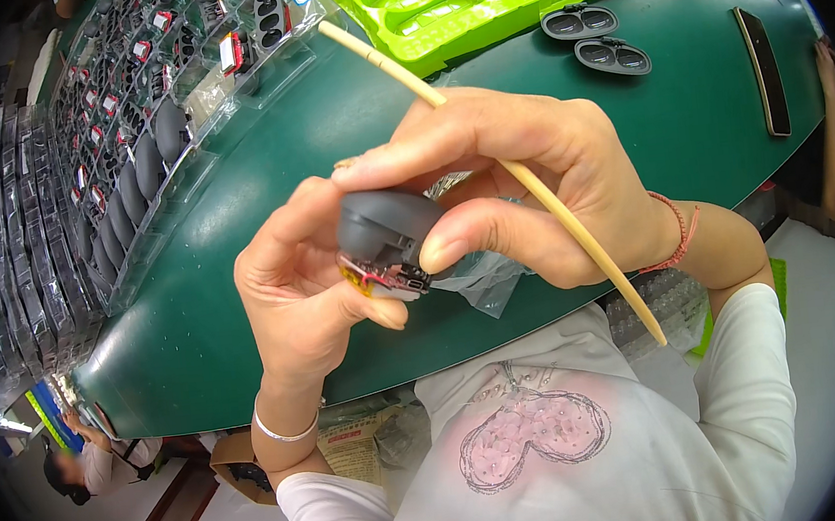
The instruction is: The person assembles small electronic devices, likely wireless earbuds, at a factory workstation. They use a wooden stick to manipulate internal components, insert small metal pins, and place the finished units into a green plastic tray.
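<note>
Grey case (pixel 379 226) w/ exposed board (pixel 409 280) is pinched betw. fingers of L hand (pixel 289 303) & R hand (pixel 580 174); wooden stick (pixel 575 229) is also held in R fingers. Prob. light, stiff, bit slippery; board likely fragile, so case sides are best gripped.

one wide fisheye camera, worn left of center on the person's head, looks steeply down — the white shirt (pixel 657 448) fills the near, lower edge. the left hand (pixel 284 283) and right hand (pixel 558 156) are close, mid-view; beyond them the counter (pixel 693 98) stretches away, with the green tray (pixel 457 41) farther off — edges bend toward the dark rim.
</note>
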`<state>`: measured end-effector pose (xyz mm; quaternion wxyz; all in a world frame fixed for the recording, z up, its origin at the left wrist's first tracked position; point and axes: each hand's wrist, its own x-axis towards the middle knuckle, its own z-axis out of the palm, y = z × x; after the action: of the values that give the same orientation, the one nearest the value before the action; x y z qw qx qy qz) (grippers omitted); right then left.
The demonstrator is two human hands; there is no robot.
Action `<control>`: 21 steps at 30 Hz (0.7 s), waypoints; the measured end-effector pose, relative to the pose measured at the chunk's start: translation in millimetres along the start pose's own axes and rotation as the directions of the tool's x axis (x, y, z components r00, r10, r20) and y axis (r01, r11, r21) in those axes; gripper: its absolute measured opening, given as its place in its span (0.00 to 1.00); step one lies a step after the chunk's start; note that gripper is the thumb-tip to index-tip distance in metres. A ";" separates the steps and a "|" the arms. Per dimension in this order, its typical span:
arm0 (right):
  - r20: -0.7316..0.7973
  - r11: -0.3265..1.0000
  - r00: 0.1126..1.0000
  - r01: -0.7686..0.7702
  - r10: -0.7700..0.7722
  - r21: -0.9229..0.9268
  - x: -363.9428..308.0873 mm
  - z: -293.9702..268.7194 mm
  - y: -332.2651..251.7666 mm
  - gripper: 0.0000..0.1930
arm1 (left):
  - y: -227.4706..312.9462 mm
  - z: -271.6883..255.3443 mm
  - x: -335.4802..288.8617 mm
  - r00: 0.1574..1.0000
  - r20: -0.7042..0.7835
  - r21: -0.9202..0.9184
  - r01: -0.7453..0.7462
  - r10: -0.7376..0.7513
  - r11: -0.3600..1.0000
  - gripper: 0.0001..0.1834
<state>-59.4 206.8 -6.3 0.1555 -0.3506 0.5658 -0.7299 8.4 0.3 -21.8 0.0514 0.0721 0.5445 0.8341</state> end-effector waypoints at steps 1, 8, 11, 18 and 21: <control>0.010 1.000 1.000 -0.017 0.017 -0.008 -0.2 -0.2 -2.8 0.21 | 1.1 1.5 1.6 0.999 0.020 0.079 -0.043 0.042 0.996 0.42; -0.041 0.956 0.958 -0.280 0.284 0.088 -1.0 3.9 -12.7 0.10 | 19.6 6.4 16.0 0.942 0.292 0.681 -0.325 0.163 0.656 0.42; -0.054 0.958 0.956 -0.288 0.287 -0.009 -0.8 4.9 -10.6 0.13 | 11.3 11.5 13.9 0.959 0.176 0.612 -0.285 0.224 0.738 0.36; -0.085 0.927 0.994 -0.091 0.064 -0.363 -4.7 2.5 -3.6 0.17 | 10.9 11.7 10.9 0.975 0.099 0.683 -0.212 0.200 0.698 0.30; -0.087 0.876 0.996 -0.054 0.014 -0.479 -2.7 -0.1 -6.2 0.16 | 12.8 11.0 9.8 0.979 0.080 0.676 -0.190 0.186 0.712 0.29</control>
<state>-56.6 210.5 -1.4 0.0532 -0.3383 0.7412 -0.5773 0.6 6.7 -5.1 -0.0621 0.1434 0.8011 0.5777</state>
